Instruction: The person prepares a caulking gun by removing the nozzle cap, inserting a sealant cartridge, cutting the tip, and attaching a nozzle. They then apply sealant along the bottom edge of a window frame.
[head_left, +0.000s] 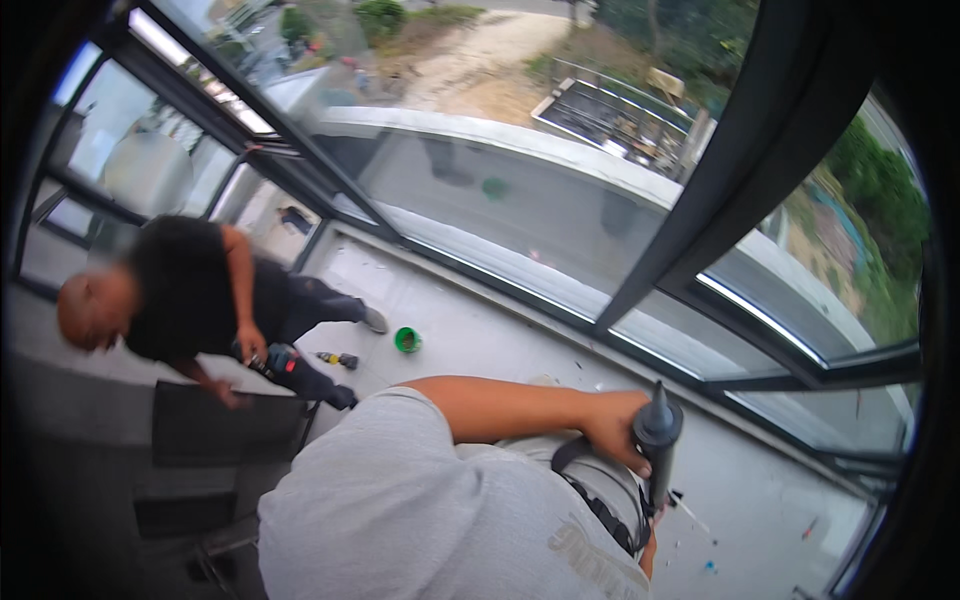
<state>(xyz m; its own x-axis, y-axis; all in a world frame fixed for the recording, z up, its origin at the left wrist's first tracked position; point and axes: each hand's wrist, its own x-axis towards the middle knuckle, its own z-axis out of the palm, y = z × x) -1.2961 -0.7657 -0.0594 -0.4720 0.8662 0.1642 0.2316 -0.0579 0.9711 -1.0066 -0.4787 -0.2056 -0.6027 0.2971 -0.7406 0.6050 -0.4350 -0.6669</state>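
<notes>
A dark grey caulking gun with a cone-shaped nozzle stands nearly upright in front of my body, its tip pointing up. My left hand is closed round its upper part, just below the nozzle. Lower down, my right hand is closed at the gun's lower end, mostly hidden behind my grey shirt. The gun's handle cannot be made out. A dark belt shows at my waist beside the gun.
Dark-framed windows run along the far side. At left, a person in black holds a cordless power tool. A green bucket, a yellow-black tool and scattered debris lie on the pale floor.
</notes>
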